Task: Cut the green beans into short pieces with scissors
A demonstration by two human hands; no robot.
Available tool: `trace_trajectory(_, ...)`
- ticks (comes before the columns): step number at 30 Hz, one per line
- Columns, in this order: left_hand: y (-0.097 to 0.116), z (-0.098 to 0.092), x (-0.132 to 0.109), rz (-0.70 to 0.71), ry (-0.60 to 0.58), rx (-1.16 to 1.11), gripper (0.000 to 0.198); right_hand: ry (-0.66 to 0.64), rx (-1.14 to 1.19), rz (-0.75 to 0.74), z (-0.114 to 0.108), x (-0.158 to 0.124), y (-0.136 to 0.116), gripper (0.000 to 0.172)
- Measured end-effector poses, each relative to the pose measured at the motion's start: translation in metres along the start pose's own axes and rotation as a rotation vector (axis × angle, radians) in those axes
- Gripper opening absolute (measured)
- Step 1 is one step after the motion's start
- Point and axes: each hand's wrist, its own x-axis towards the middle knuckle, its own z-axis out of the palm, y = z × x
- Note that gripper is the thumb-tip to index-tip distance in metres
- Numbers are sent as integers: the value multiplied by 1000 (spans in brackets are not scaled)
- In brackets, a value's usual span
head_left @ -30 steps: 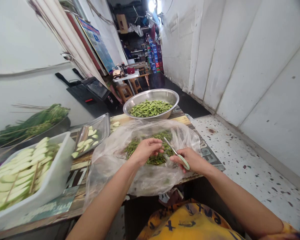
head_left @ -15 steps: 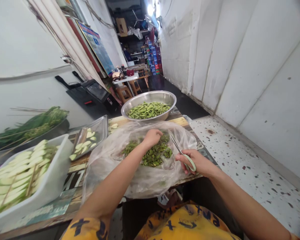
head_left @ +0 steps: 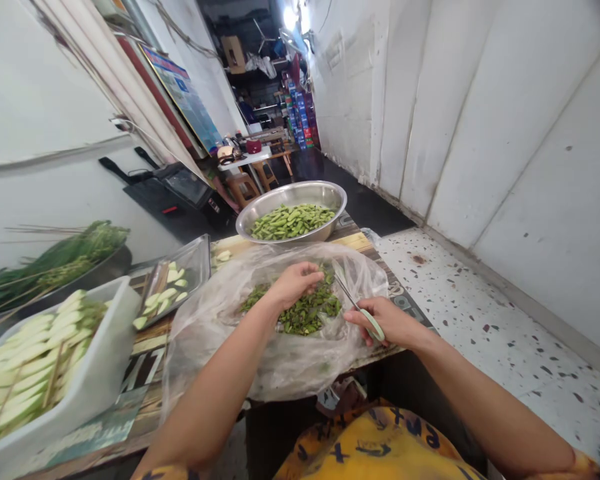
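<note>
In the head view a clear plastic bag (head_left: pixel 215 347) lies spread open on the table, with a heap of darker green edamame pods (head_left: pixel 305 319) in it. Over the heap's far side is my left hand (head_left: pixel 296 285), its fingers curled together; whatever they pinch is hidden. My right hand (head_left: pixel 380 320), at the bag's right edge, grips a pair of scissors (head_left: pixel 370 323) by its pale green handles. The blades point up and left toward the pods. Just beyond the bag stands a steel bowl (head_left: pixel 325 190) of brighter green edamame pods (head_left: pixel 293 220).
At left, a white tub (head_left: pixel 117 333) holds skewered pale green slices (head_left: pixel 27 373). Behind it are a metal tray (head_left: pixel 200 257) with more slices and a dark basin (head_left: pixel 115 263) of leafy greens. A white panelled wall (head_left: pixel 460 120) runs along the right.
My left hand has drawn back slightly from the pods, fingers still curled. The right hand keeps the scissors in nearly the same place. The whole view has shifted a little.
</note>
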Motion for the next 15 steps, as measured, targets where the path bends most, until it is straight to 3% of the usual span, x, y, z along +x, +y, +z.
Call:
trace_trajectory(2,3,0,-11,-67,-77,-160,37,-16,-10,7,0,1,-2,41)
trace_trajectory(4,5,-1,-20,-64,-63,-205,39,-39,-5,-2,2,2,-4,42)
trace_trajectory(15,9,7,-44,-18,41,-61,34,68,-396,-135,8,14,-9,50)
